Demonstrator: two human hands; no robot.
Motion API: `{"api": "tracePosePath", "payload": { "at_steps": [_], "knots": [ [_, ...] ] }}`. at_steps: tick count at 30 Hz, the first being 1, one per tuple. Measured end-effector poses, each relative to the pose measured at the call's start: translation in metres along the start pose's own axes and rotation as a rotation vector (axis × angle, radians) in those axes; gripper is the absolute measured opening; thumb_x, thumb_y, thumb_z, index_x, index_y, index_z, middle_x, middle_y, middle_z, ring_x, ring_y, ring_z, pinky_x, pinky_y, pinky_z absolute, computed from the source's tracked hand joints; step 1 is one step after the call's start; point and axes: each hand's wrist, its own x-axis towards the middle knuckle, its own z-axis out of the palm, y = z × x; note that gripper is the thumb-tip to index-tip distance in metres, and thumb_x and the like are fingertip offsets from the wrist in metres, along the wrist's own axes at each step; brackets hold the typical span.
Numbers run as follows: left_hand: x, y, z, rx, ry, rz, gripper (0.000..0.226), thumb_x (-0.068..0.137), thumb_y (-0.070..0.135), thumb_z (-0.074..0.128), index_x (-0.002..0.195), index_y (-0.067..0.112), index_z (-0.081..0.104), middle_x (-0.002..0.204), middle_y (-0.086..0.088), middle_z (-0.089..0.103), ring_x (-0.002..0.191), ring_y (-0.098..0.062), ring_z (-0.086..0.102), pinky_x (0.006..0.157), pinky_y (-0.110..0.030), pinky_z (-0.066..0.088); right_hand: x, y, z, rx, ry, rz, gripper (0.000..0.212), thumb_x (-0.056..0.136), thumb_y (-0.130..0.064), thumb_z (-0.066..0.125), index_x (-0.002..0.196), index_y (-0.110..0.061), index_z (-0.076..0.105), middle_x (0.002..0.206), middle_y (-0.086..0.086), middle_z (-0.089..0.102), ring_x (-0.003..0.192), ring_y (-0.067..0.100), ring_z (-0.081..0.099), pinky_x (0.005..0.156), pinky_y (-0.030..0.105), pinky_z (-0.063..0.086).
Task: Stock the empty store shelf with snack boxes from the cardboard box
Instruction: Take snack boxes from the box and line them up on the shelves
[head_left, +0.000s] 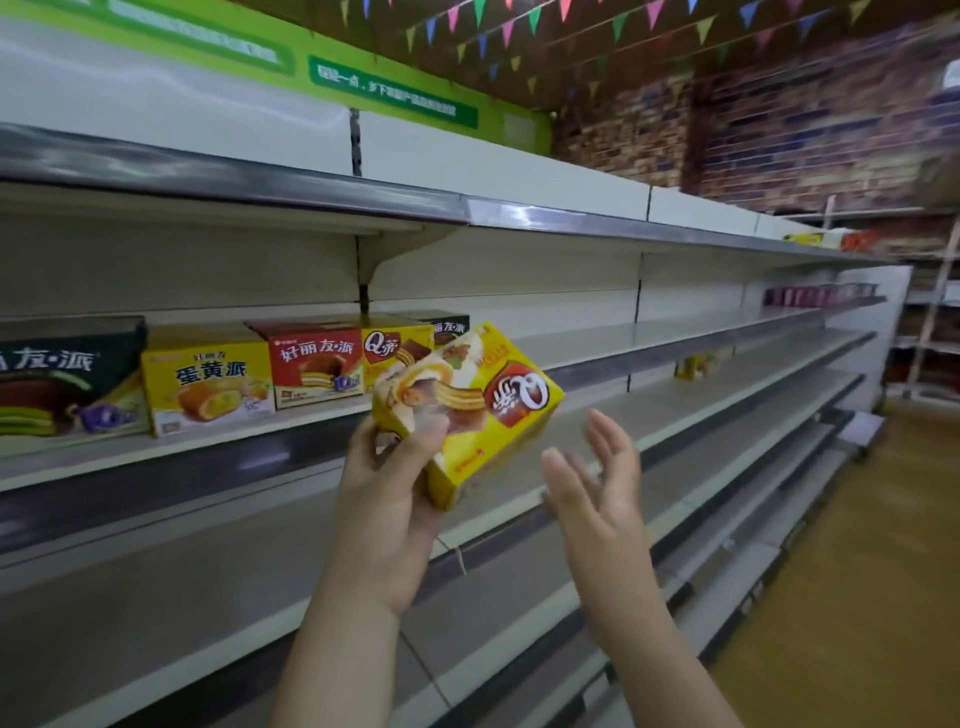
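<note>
Head view:

- Left hand (387, 499): grips one yellow snack box (467, 410) by its lower left end, thumb curled over the printed front. The box is held in the air, clear of the shelf (675, 332).
- Orientation of the held box: tilted, its long axis running from lower left at the hand up toward the right. The printed logo reads upside down, so the box appears inverted relative to the stocked ones.
- Right hand (597, 478): fingers straight and spread, palm turned toward the box, holding nothing. It sits just beside the box's lower right end, with a visible gap between them.
- Row already stocked: a dark box (67, 374), a yellow egg-yolk pie box (208, 379), a red box (317, 364), a yellow Q box (395, 348) and a dark box behind (447, 327), all upright on the same shelf at far left.
- Deciding relation: the open stretch of shelf lies to the right of that row, beyond and slightly above the held box.
- Judgement: the box needs turning upright before placement. The right hand is the nearer one to the free end and is well placed to take it.
- Risk: a one-ended grip on a tilted box could slip during the turn.
- The cardboard box is not in view.
</note>
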Motion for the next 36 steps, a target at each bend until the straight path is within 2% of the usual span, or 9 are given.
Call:
{"api": "tracePosePath", "payload": {
  "at_steps": [3, 8, 12, 15, 20, 24, 27, 31, 36],
  "knots": [
    [0.019, -0.011, 0.007, 0.106, 0.008, 0.065, 0.077, 0.066, 0.015, 0.084, 0.134, 0.023, 0.049, 0.119, -0.003, 0.069, 0.107, -0.023, 0.068, 0.088, -0.043, 0.054, 0.024, 0.003, 0.019, 0.320, -0.138, 0.320, 0.094, 0.061, -0.068, 0.071, 0.142, -0.042, 0.030, 0.125, -0.004, 0.061, 0.111, 0.017, 0.064, 0.097, 0.044, 0.051],
    [0.054, 0.001, -0.006, 0.487, -0.020, 0.010, 0.078, 0.063, 0.044, 0.087, 0.130, 0.034, 0.047, 0.123, 0.001, 0.066, 0.109, -0.021, 0.066, 0.093, -0.043, 0.053, 0.080, -0.002, 0.033, 0.233, -0.196, 0.188, 0.064, 0.080, -0.031, 0.074, 0.132, -0.046, 0.039, 0.118, -0.003, 0.066, 0.100, 0.014, 0.069, 0.087, 0.035, 0.056],
    [0.084, 0.037, -0.024, 1.001, 0.166, 0.105, 0.068, 0.076, 0.068, 0.055, 0.135, 0.041, 0.034, 0.136, 0.013, 0.049, 0.119, -0.018, 0.054, 0.095, -0.045, 0.048, 0.144, -0.007, 0.039, -0.043, -0.258, -0.021, 0.072, 0.073, -0.018, 0.082, 0.130, -0.036, 0.042, 0.122, -0.002, 0.061, 0.105, 0.016, 0.065, 0.089, 0.039, 0.056],
    [0.108, 0.056, -0.034, 1.142, 0.183, 0.231, 0.055, 0.089, 0.054, 0.052, 0.138, 0.036, 0.034, 0.136, 0.013, 0.046, 0.111, -0.009, 0.051, 0.083, -0.031, 0.047, 0.191, -0.001, 0.054, -0.137, -0.297, -0.074, 0.082, 0.069, -0.017, 0.085, 0.135, -0.028, 0.039, 0.117, -0.003, 0.062, 0.103, 0.016, 0.063, 0.083, 0.036, 0.058],
    [0.144, 0.047, -0.041, 1.456, 0.120, 0.221, 0.065, 0.091, 0.053, 0.049, 0.147, 0.031, 0.026, 0.146, 0.006, 0.044, 0.125, -0.014, 0.050, 0.097, -0.035, 0.044, 0.241, 0.028, 0.071, -0.063, -0.423, -0.010, 0.080, 0.069, -0.016, 0.084, 0.135, -0.031, 0.041, 0.117, -0.002, 0.057, 0.103, 0.016, 0.062, 0.070, 0.025, 0.058],
    [0.164, 0.034, -0.044, 1.557, 0.159, 0.186, 0.067, 0.094, 0.046, 0.052, 0.150, 0.024, 0.025, 0.140, 0.003, 0.050, 0.120, -0.014, 0.054, 0.091, -0.026, 0.044, 0.268, 0.056, 0.074, -0.078, -0.506, 0.015, 0.085, 0.054, -0.031, 0.085, 0.128, -0.039, 0.044, 0.122, 0.002, 0.058, 0.109, 0.021, 0.063, 0.085, 0.036, 0.057],
    [0.175, 0.026, -0.044, 1.653, 0.199, 0.167, 0.047, 0.093, 0.044, 0.057, 0.133, 0.023, 0.046, 0.123, 0.006, 0.061, 0.103, -0.011, 0.059, 0.082, -0.020, 0.043, 0.282, 0.067, 0.075, -0.056, -0.594, 0.000, 0.088, 0.057, -0.028, 0.082, 0.135, -0.034, 0.042, 0.121, 0.000, 0.063, 0.109, 0.019, 0.064, 0.089, 0.041, 0.057],
    [0.187, 0.019, -0.042, 1.699, 0.280, 0.171, 0.039, 0.087, 0.042, 0.066, 0.120, 0.025, 0.053, 0.110, 0.010, 0.065, 0.099, -0.010, 0.061, 0.079, -0.023, 0.046, 0.297, 0.082, 0.074, -0.054, -0.682, -0.024, 0.092, 0.054, -0.026, 0.083, 0.136, -0.030, 0.041, 0.120, -0.003, 0.062, 0.108, 0.010, 0.065, 0.090, 0.036, 0.056],
    [0.195, 0.013, -0.032, 1.732, 0.375, 0.145, 0.050, 0.084, 0.041, 0.071, 0.126, 0.024, 0.050, 0.109, 0.013, 0.063, 0.085, -0.003, 0.049, 0.062, -0.014, 0.037, 0.306, 0.095, 0.067, -0.145, -0.662, -0.050, 0.100, 0.045, -0.048, 0.081, 0.133, -0.031, 0.038, 0.122, -0.009, 0.056, 0.115, 0.008, 0.055, 0.097, 0.029, 0.048]
  ]
}}
